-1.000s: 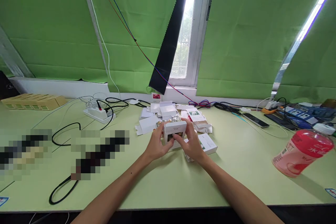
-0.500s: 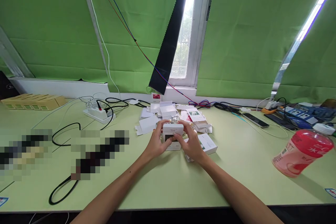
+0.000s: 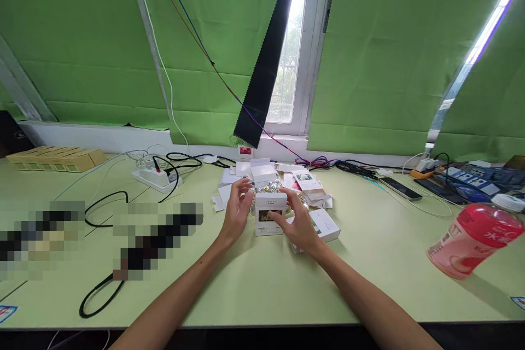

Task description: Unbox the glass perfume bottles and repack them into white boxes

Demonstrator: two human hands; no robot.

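While upright on the table (image 3: 262, 284), one white box (image 3: 270, 213) in right hand's (image 3: 301, 227) grip, left hand (image 3: 237, 212) seemingly loose.

Single head view, looking forward and down over near table (image 3: 254, 290) edge; faces far green-curtained window (image 3: 287, 65); hands mid-distance.

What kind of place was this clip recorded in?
Probably an office or workroom set up for filming and small packing work: green backdrop cloth covers the window wall, a power strip and cables lie on the long table, and both hands handle a small white box beside loose cartons.
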